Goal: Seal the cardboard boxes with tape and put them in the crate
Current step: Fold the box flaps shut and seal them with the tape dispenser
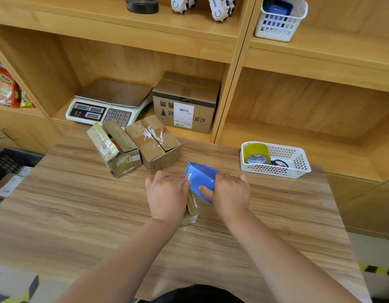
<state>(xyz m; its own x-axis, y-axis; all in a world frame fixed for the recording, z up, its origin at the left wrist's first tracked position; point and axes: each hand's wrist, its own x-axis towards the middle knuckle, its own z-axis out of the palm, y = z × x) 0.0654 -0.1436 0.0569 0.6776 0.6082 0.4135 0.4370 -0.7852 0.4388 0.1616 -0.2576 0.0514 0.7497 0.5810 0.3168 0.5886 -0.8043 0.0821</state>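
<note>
While 2 hands clasp it, box (202,180) stands centre frame on worktop (79,204): left hand (167,193) curled on its left edge, right hand (230,191) wrapped round its right side. Risk: flaps springing open if 1 hand leaves for tape (255,153).

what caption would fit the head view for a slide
On the wooden table, the left hand and right hand hold a small blue-topped box; tape roll sits in the white basket.

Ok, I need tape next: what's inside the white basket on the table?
A yellowish tape roll at its left end, scissors beside it; whatever lies under the roll is covered.
</note>
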